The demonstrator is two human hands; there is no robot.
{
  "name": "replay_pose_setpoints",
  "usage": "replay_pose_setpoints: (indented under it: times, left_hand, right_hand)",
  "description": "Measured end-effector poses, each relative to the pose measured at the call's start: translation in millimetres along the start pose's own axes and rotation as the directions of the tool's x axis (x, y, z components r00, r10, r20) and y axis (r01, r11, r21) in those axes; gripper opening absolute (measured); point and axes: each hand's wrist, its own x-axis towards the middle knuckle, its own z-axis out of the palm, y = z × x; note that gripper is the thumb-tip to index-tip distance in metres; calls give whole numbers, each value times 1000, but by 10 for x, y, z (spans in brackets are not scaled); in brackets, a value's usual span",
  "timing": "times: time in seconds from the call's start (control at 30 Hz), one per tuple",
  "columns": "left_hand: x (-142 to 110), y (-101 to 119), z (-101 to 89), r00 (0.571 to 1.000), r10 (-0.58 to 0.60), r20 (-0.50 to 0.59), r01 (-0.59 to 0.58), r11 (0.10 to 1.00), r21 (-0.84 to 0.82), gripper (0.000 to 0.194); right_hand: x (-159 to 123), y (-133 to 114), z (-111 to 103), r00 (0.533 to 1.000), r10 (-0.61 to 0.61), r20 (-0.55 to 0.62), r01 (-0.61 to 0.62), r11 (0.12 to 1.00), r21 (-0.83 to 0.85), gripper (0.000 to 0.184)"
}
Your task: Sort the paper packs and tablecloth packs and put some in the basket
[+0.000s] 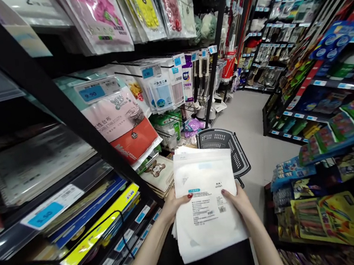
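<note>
Between my two hands is a stack of white plastic packets (212,231), its top one printed with small text, a barcode and the word "xinfan". My left hand (175,206) grips the stack's left edge, thumb lying on the top packet. On the opposite edge, my right hand (237,200) holds it the same way. The fingers of both hands are hidden underneath. Just beyond the stack stands a dark grey shopping basket (239,155), partly covered by the packets.
To the left, a black-framed shelf holds a tablecloth packet (121,130), face mask packets (161,93) and packaged gloves (144,7) on hooks. A grey aisle floor (251,117) runs ahead. At right, shelves carry bagged goods and a yellow packet (333,221).
</note>
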Motion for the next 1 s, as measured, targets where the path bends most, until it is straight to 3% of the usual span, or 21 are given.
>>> replay_pose_setpoints:
  times: [0.07,0.17,0.23,0.33,0.4,0.47,0.53,0.6,0.83,1.0]
  left_hand:
    - [-111,63,55,999,8,37,-6,999,-33,43]
    - [-222,119,80,995,0,100,4,999,-48,45]
    - [-221,89,48,995,-9,99,7,1000,26,44]
    - [-113,-49,-37,999,41,-1,-38,941,337,42]
    - [-28,-145,-87,986,136,-93,-53,793,607,41]
    - [28,-193,-123,956,241,-165,0,565,825,42]
    - [42,-185,-153,931,313,-187,71,347,935,43]
    - [14,-157,-185,929,336,-156,81,228,970,43]
    - [-278,-233,-226,905,412,-108,-9,272,962,51]
    - [-324,-234,-192,906,415,-83,-26,252,967,49]
  right_hand:
    - [-160,-77,-122,991,19,132,-54,962,268,73]
    - [-394,-139,-253,976,39,215,-134,886,445,65]
    - [-459,-109,-265,975,91,202,-175,876,450,60]
    - [-379,41,-183,986,153,64,-165,942,291,52]
    - [-278,164,-110,989,136,-56,-130,986,102,46]
    - [-215,248,-58,987,94,-131,-107,990,-95,43]
    - [-219,259,-26,985,64,-158,-106,957,-270,44]
    - [-283,202,3,982,55,-183,-126,905,-407,46]
    - [-461,44,110,954,-86,-286,-133,734,-666,51]
    - [-371,168,53,962,-132,-240,-42,794,-606,49]
